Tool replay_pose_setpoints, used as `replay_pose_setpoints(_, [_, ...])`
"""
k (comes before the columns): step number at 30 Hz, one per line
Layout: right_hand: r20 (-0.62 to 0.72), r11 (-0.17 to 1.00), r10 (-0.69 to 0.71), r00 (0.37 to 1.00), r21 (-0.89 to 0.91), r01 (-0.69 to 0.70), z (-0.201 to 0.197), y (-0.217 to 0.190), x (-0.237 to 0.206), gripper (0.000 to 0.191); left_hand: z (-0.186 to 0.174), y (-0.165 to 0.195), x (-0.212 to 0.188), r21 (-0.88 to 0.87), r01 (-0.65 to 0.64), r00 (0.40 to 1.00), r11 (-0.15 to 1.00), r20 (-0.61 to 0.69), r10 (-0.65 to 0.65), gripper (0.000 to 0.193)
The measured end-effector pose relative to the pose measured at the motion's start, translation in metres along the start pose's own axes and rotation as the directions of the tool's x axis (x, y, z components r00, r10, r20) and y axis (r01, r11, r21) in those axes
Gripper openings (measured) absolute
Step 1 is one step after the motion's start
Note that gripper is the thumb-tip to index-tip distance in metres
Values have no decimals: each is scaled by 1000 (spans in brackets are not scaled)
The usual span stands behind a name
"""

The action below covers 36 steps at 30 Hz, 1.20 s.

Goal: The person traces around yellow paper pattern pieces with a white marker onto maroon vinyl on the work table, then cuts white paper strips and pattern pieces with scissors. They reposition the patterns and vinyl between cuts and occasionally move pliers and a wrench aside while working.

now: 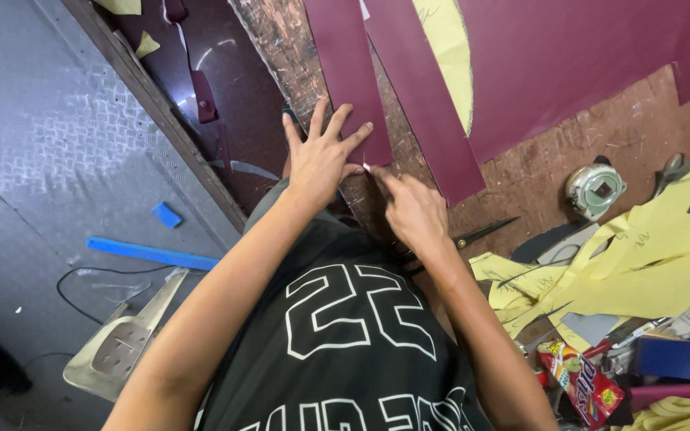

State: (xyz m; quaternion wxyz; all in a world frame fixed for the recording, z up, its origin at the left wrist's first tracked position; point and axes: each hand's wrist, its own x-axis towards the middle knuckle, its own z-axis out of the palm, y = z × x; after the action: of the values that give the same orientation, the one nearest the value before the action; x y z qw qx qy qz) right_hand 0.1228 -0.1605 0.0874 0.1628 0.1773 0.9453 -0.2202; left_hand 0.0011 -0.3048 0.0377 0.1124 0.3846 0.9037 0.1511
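My left hand (pixel 321 156) lies flat with fingers spread on the near end of a long maroon strip (pixel 347 72) on the worn wooden worktable (pixel 600 128). My right hand (pixel 410 209) is pinched on a small white marker, likely chalk (pixel 366 168), whose tip touches the strip's near corner. A second maroon strip (pixel 425 104) lies beside the first, to the right. My black shirt with white print fills the bottom of the view.
Scissors (pixel 485 231) lie just right of my right hand. A tape measure (pixel 595 190), yellow paper patterns (pixel 648 271), a large maroon sheet (pixel 569 56) and a snack packet (pixel 584 387) lie to the right. A blue bar (pixel 153 254) and metal chair (pixel 121 343) stand on the floor at left.
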Motion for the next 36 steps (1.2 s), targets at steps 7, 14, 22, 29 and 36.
replay_pose_setpoints(7, [132,997,35,991,-70,-26,-17,0,23,57,-2,1,1,-21,7,999,1000,32,-7,75])
replay_pose_setpoints(14, [31,985,-101,994,-139,105,-19,2,16,51,-3,1,1,-40,4,1000,999,30,-3,75])
replay_pose_setpoints(22, [-43,991,-88,995,-103,83,-17,3,10,56,-3,0,2,-19,-14,1000,1000,0,14,77])
replay_pose_setpoints(29, [-19,989,-37,999,-144,34,-40,5,12,51,1,-2,0,-36,-6,1000,999,23,7,77])
replay_pose_setpoints(36, [-276,987,95,956,150,-55,-29,60,6,37,8,5,-15,-8,-62,998,998,3,62,79])
